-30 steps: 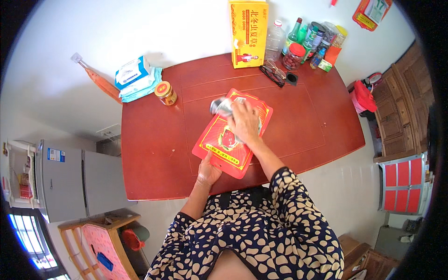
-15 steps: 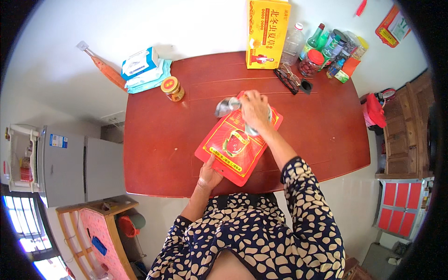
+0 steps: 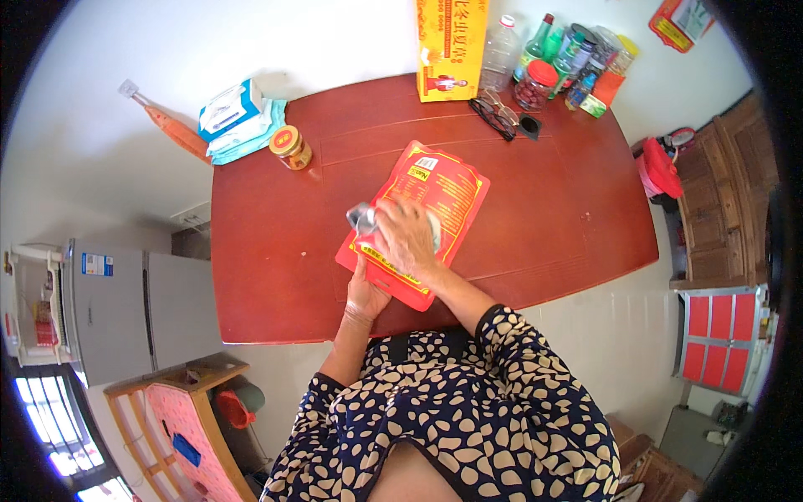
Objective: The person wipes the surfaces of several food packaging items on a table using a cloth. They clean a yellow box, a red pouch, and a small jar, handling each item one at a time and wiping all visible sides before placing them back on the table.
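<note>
Pressing down near the counter's (image 3: 276, 276) front edge, your left hand (image 3: 368, 294) rests flat on the near corner of the red packet (image 3: 431, 205), fingers spread, gripping nothing. Your right hand (image 3: 407, 238) lies on the packet's middle, fingers curled closed around a crumpled silvery-white cloth (image 3: 365, 219). Packet lies flat, slanted, centre-front of counter. Orange-lidded jar (image 3: 292, 145) stands toward the back left corner; yellow box (image 3: 450, 46) and bottles (image 3: 552, 58) along the back edge.
</note>
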### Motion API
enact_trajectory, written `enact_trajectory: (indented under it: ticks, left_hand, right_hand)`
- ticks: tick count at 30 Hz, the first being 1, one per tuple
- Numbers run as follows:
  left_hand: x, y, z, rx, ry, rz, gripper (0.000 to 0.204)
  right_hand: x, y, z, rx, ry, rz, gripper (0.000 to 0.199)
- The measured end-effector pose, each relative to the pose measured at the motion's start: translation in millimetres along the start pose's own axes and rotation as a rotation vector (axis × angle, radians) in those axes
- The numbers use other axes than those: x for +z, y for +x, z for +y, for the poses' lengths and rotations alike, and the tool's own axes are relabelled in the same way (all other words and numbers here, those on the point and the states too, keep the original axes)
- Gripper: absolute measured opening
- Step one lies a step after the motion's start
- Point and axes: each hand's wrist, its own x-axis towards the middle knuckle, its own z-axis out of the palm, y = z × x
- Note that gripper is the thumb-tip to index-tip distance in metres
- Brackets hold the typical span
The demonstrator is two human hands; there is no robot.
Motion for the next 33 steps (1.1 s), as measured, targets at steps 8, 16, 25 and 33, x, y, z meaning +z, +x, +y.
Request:
enact_trajectory:
  ticks: [8, 16, 25, 33]
  left_hand:
    - [21.4, -4.8, 1.4, 0.0, 0.098, 0.079, 0.056]
    - [13.6, -1.5, 2.4, -0.034, 0.029, 0.027, 0.056]
    - [5.2, -2.2, 3.7, -0.034, 0.032, -0.022, 0.053]
    - [4.1, -2.5, 3.2, -0.039, 0.065, 0.014, 0.054]
  right_hand:
    - [-63.3, -76.4, 8.5, 0.026, 0.22, -0.483, 0.026]
    - [-61.3, 7.6, 33.2, -0.075, -0.149, -0.102, 0.048]
    - [-23.5, -22.5, 0.8, 0.495, -0.117, 0.225, 0.085]
    - [-16.9, -21.4, 9.5, 0.047, -0.132, 0.009, 0.049]
